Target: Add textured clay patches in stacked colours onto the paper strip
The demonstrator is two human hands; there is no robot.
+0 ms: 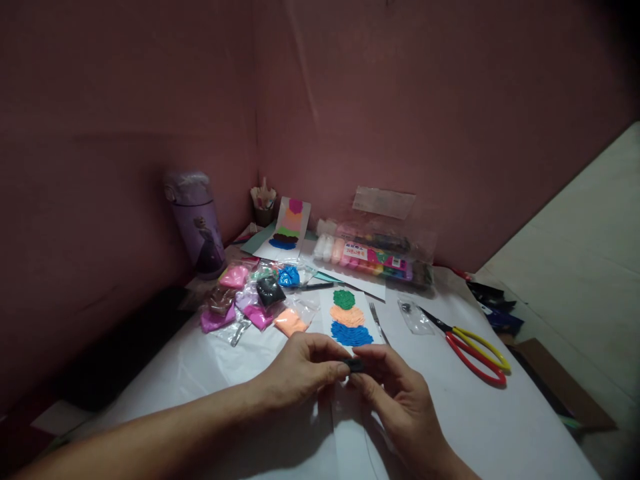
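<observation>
My left hand (300, 373) and my right hand (400, 400) meet above the white table (500, 433), both pinching a small piece of black clay (354, 365) between their fingertips. Just beyond them lies a white card (325, 310) bearing green, orange and blue clay patches (349, 317). A metal fork (376, 319) lies along the card's right edge.
Several small bags of coloured clay (255, 300) lie at the left. Red and yellow scissors (475, 350) and a small clear bag (415, 318) lie at the right. At the back stand a purple bottle (197, 223), a second clay card (287, 230), a clay pack (375, 257) and a cup of sticks (263, 203).
</observation>
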